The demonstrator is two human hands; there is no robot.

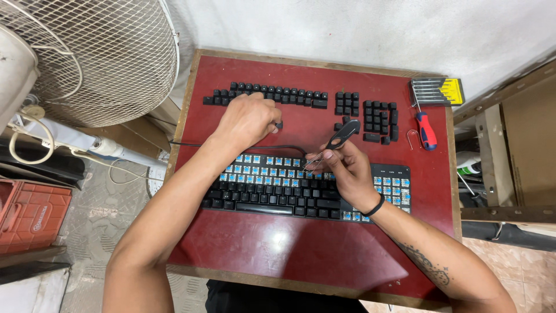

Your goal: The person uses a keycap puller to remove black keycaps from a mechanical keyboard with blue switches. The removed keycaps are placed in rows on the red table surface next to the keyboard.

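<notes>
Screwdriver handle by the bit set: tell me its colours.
Red and blue screwdriver, seen in the head view.

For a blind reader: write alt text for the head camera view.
Seen from above, a left hand places a black keycap among rows of removed keycaps, while the right hand holds a keycap puller over a partly stripped keyboard on a red table.

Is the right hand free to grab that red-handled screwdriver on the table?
Probably not yet: the right hand already holds a keycap puller. The screwdriver lies unblocked to its right on the table.
</notes>
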